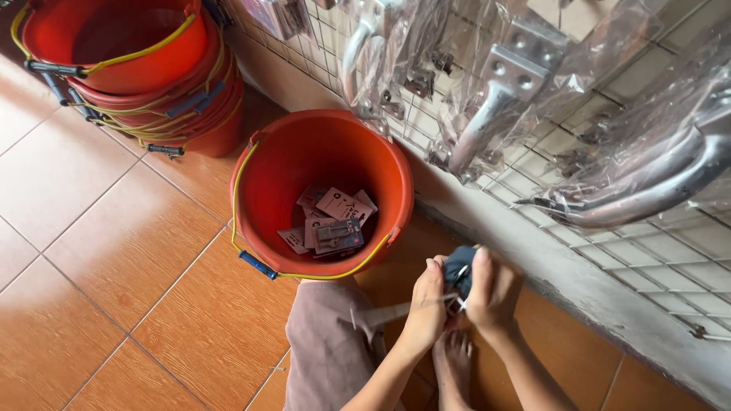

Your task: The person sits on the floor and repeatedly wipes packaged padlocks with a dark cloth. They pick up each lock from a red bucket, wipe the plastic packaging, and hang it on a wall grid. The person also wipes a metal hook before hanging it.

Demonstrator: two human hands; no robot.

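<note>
The left hand (pixel 428 304) and right hand (pixel 491 293) are closed together, low and right of centre, over a small dark-blue item (pixel 458 270) pinched between them. The left hand's fingers are curled shut on its lower edge; the right hand's thumb and fingers press its upper right side. A thin pale strip or tie (pixel 396 312) runs leftward from the grip across the person's knee (pixel 327 342); its long axis lies roughly level, pointing left and slightly down. What the strip is cannot be told. The item sits between both hands, neither nearer, and its own axis cannot be judged, being mostly covered. Below the hands a bare foot (pixel 453 365) rests on the floor (pixel 114 266), which is orange tile. Up and left of the hands, close beside the knee, stands an orange bucket (pixel 388 175) with a yellow handle, holding several small carded packs (pixel 331 224) lying flat on its bottom. Further up-left is a stack of buckets (pixel 152 68) of the same kind. To the right, a wire grid (pixel 647 259) against the wall carries metal handles (pixel 487 114) in clear bags.
</note>
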